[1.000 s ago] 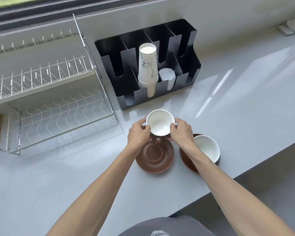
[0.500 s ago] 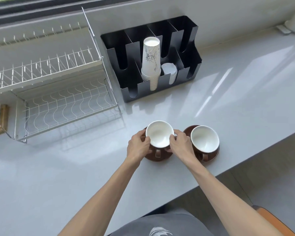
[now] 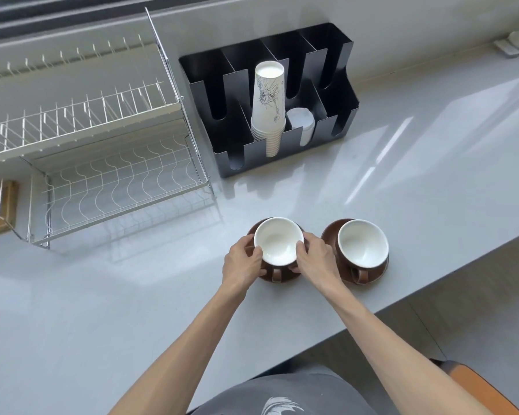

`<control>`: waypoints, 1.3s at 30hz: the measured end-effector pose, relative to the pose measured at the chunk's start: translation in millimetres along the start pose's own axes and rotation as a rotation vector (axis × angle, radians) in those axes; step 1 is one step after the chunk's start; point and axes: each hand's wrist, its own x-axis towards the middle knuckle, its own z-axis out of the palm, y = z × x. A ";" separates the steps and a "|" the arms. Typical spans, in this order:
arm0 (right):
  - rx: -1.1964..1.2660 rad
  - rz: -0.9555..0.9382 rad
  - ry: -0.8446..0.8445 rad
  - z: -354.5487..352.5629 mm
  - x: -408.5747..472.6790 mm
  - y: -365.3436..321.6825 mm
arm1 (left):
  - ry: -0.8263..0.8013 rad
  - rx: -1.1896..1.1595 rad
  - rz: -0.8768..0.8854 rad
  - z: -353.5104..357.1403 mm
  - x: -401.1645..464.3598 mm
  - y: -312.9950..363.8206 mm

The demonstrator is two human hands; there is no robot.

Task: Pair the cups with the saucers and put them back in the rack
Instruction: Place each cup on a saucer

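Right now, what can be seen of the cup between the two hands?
The cup is brown outside and glossy white inside, ceramic by its look, empty and upright. Its brown handle points toward the person. It sits on a brown saucer on the grey counter. The left hand and right hand grip its sides.

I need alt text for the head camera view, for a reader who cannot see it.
Two hands, left hand and right hand, hold a white-lined brown cup on a brown saucer on a grey counter. A second cup on its saucer stands beside it; a wire dish rack stands behind.
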 end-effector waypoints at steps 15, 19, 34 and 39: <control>-0.002 -0.019 -0.080 -14.7 -4.5 4.3 | -0.051 -0.001 0.005 -5.6 1.2 -3.8; -0.036 -0.051 -0.058 -19.5 -4.6 1.8 | -0.047 0.017 0.004 -7.3 2.1 -3.3; -0.200 -0.058 -0.120 -32.1 13.4 -8.1 | -0.011 -0.038 -0.055 -15.8 12.7 -5.8; -0.124 -0.068 -0.201 -33.4 16.6 -6.3 | -0.049 -0.116 -0.115 -13.3 20.0 -9.3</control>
